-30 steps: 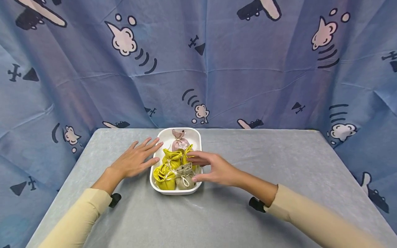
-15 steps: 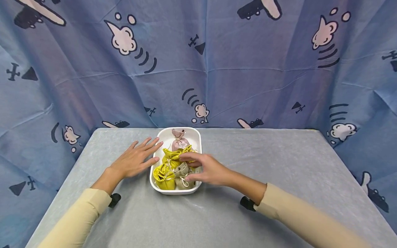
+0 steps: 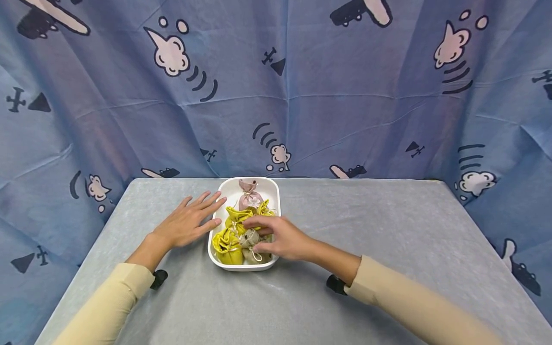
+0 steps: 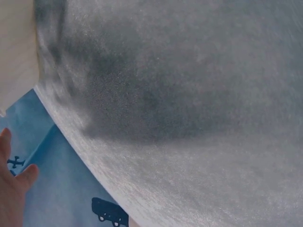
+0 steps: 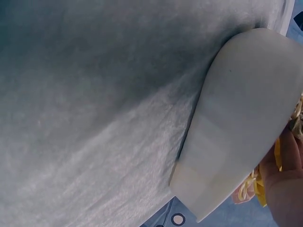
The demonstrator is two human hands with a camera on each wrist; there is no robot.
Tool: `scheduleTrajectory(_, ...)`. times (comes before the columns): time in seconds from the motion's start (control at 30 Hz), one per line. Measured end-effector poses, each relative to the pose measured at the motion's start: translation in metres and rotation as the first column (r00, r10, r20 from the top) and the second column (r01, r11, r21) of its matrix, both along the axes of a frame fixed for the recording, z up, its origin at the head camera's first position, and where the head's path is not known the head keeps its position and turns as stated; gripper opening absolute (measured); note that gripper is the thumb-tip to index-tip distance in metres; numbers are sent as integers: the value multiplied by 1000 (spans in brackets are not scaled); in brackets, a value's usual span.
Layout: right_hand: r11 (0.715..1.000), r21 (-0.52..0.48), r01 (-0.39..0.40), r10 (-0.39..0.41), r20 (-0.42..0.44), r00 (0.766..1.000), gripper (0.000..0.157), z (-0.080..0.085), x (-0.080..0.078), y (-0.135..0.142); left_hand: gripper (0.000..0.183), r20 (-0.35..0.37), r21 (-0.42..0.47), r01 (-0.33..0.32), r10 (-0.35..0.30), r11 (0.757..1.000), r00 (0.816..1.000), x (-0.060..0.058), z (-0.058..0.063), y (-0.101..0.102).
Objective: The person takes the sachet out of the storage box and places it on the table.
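A white tray [image 3: 244, 268] holds several small drawstring pouches in the head view. At its front right, a grey-beige pouch [image 3: 248, 238] with a pale cord has its neck leaning left. My right hand [image 3: 286, 238] reaches over the tray's right rim and holds this pouch, thumb in front and fingers curled behind, covering part of it. Yellow pouches lie beside it: one at front left [image 3: 229, 253], one in the middle [image 3: 235, 216], one at right [image 3: 264, 209] partly hidden. My left hand [image 3: 189, 221] has its fingers spread, fingertips at the tray's left rim.
A pale pink pouch [image 3: 251, 199] with a white flower stands at the tray's far end. The grey cloth-covered table [image 3: 366, 215] extends around the tray. Behind it hangs a blue patterned curtain [image 3: 327, 96]. The tray's outer wall [image 5: 241, 113] fills much of the right wrist view.
My right hand has moved left, further into the tray, closing in on the grey-beige pouch, whose neck now leans further left. The left hand has stayed in place.
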State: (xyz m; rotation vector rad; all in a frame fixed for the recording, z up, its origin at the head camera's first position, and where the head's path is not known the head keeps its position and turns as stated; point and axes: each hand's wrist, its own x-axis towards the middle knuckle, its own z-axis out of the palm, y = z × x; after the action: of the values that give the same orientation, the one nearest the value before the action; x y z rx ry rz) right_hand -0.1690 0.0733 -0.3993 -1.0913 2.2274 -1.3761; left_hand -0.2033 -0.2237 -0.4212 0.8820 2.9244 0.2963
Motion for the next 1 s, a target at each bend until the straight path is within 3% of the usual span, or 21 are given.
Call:
scheduleTrajectory(0.3,1000,16,-7,8,-41,999,48,-2,4,-5,65,0,3,2,-2,1000,1000,0,-1,0)
scheduleTrajectory(0.5,1000,-20,13,-13,-16,1000,45,-2,5,-2,65,-1,5,2,-2,1000,1000,0,-1,0)
scheduleTrajectory(1.0,998,-59,38,-43,-82,996,39,0,6,2,65,-4,7,1,-1,1000,1000,0,-1,0)
